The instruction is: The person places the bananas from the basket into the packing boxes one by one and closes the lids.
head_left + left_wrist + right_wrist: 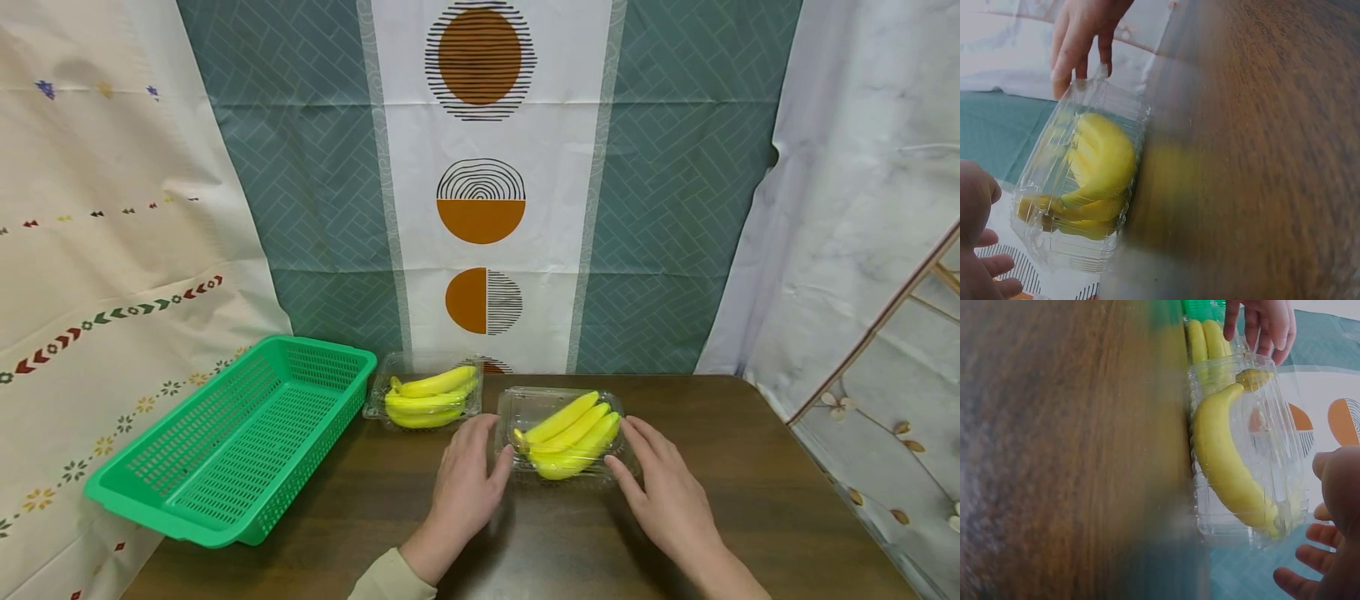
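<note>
A clear plastic clamshell box [517,406] stands on the wooden table with a bunch of yellow bananas [570,437] inside. My left hand [467,475] is at the box's left side, its fingers extended and thumb apart. On the opposite side, my right hand [666,487] has its fingers loosely spread beside the right wall. Through the see-through plastic in the left wrist view, the bananas [1104,159] lie with their stems towards the left hand [982,250]. In the right wrist view the right hand's fingers [1319,556] are spread, with nothing gripped.
Just left of the box, farther back, is a second clear clamshell [378,392] with bananas [431,398]. A green slotted plastic basket [258,533] lies along the table's left side. Patterned cloths [315,192] hang behind the wooden table [555,550].
</note>
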### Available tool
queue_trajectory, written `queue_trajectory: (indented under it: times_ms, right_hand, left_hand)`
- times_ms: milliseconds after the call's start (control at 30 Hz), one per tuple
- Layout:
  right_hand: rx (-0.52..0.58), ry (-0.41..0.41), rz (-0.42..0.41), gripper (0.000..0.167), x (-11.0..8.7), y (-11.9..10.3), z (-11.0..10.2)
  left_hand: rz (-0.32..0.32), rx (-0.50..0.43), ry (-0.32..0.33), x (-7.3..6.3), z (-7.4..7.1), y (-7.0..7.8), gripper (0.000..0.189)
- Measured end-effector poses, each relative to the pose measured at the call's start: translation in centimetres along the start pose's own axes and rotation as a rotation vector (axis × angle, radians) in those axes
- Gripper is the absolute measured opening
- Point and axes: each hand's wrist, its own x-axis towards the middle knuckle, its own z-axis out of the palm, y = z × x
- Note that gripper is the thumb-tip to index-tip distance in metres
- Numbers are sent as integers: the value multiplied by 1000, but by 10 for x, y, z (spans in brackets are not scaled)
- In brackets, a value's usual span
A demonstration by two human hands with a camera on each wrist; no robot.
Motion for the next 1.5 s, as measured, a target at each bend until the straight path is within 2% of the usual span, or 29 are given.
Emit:
queue_trajectory:
  times_ms: [333,567,700,967,1233,1500]
  right_hand:
    - [-19,46,-102,68,-2,-3,1]
    - [-34,19,-145,72,-5,-4,3]
    - [-47,4,-170,76,-6,-5,3]
    - [-70,32,-239,78,-7,-7,4]
    - [-81,22,-270,82,-9,-8,6]
    - [-81,5,-280,80,-10,-10,5]
  left_hand:
    - [57,86,-6,-1,-1,-1,50]
    - [145,184,1,-2,0,-1,54]
    - [162,238,-25,-3,1,-1,57]
    - [190,316,-77,-5,1,0,60]
    - [231,313,-132,-6,1,3,60]
    - [294,357,-162,-10,3,8,67]
